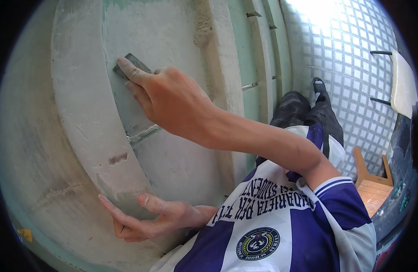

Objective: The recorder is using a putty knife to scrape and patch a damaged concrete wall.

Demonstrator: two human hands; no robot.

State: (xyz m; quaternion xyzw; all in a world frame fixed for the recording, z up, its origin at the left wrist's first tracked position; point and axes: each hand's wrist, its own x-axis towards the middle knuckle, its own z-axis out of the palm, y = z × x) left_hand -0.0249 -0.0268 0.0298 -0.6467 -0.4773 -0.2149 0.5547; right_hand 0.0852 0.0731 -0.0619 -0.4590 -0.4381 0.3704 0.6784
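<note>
Right hand (172,97): we clamp a scraper (137,61), far left, over the board (159,27)
Left hand (150,220): we hold thumb and forefinger apart, near left

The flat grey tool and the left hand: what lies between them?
In the head view, between flat grey tool and left hand: lower fingers of the right hand, then pale wall crossed by a narrow seam.

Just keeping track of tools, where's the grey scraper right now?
In the head view's upper left, the grey scraper is in the right hand, against the pale panel, just right of the long curved band.
</note>
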